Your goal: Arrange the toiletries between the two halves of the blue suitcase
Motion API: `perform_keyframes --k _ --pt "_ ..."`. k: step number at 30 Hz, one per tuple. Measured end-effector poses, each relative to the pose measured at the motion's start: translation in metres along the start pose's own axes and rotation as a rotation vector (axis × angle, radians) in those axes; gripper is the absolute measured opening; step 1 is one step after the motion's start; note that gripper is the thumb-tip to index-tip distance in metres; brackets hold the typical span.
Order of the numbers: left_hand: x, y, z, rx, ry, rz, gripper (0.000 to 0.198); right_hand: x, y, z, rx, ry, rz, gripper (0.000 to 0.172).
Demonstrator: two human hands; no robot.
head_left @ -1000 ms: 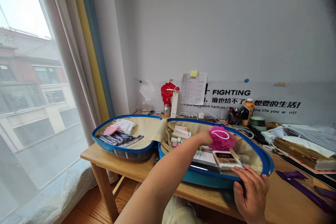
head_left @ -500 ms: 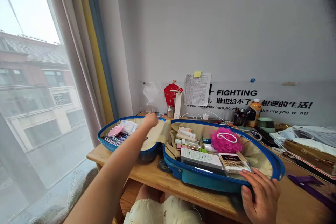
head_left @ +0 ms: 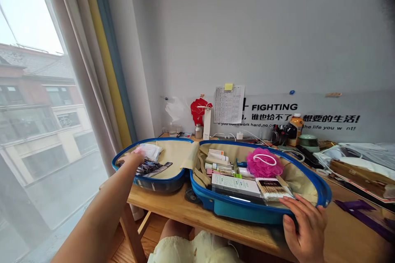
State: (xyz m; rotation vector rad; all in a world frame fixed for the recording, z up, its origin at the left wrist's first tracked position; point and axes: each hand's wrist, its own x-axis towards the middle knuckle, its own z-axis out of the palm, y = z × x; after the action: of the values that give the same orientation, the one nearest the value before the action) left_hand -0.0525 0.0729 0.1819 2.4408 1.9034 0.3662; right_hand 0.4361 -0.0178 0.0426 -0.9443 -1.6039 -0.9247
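An open blue hard-shell suitcase lies on the table in two halves, the left half [head_left: 148,183] and the right half [head_left: 240,210]. My left hand [head_left: 132,158] rests on a pink item [head_left: 138,149] in the left half, beside a white packet [head_left: 150,152] and dark slim packets [head_left: 154,169]. Its fingers hide most of the pink item. My right hand [head_left: 304,228] grips the front blue rim of the right half. That half holds a pink mesh bath sponge [head_left: 263,162], a box of cotton swabs [head_left: 271,189], a white box [head_left: 236,185] and several small tubes [head_left: 217,160].
The wooden table [head_left: 197,213] runs along a wall, with a window and curtains [head_left: 105,70] to the left. Behind the suitcase stand an orange-labelled bottle [head_left: 295,129] and charging cables [head_left: 228,135]. Papers [head_left: 358,172] and a purple strap [head_left: 358,215] lie to the right.
My left hand has left the pink sponge lying in the right half and crossed to the left half, ending on the pink item. My right hand stays on the rim.
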Motion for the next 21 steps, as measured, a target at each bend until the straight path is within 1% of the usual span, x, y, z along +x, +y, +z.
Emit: perform_keyframes --k 2,3,5,6,8,10,13,15,18,21 --pt "0.007 0.006 -0.005 0.112 0.1 -0.174 0.023 0.002 -0.001 -0.001 0.006 0.003 -0.007 0.024" --pt "0.013 0.013 -0.008 0.172 0.157 -0.256 0.024 0.003 -0.001 -0.001 0.007 0.003 -0.013 0.024" --pt "0.026 0.033 -0.015 0.268 0.242 -0.33 0.029 0.004 -0.002 -0.002 0.007 -0.001 -0.028 0.024" --pt "0.033 0.047 -0.018 0.305 0.267 -0.326 0.032 0.004 -0.002 -0.002 0.008 -0.002 -0.033 0.024" --pt "0.047 0.082 -0.019 0.353 0.278 -0.236 0.038 0.003 -0.001 -0.002 0.009 -0.001 -0.036 0.024" --pt "0.059 0.123 -0.015 0.37 0.25 -0.08 0.045 0.002 -0.001 -0.002 0.009 0.0 -0.029 0.024" --pt "0.07 0.186 0.005 0.369 0.194 0.157 0.049 0.001 -0.001 -0.002 0.006 -0.006 -0.011 0.024" --pt "0.074 0.221 0.022 0.357 0.147 0.292 0.05 0.0 -0.001 -0.002 0.007 -0.002 -0.006 0.023" --pt "0.077 0.26 0.047 0.32 0.055 0.452 0.049 0.0 -0.002 -0.001 0.013 0.007 0.001 0.023" --pt "0.081 0.286 0.067 0.281 -0.026 0.503 0.045 -0.002 -0.002 0.0 0.02 0.005 0.024 0.023"
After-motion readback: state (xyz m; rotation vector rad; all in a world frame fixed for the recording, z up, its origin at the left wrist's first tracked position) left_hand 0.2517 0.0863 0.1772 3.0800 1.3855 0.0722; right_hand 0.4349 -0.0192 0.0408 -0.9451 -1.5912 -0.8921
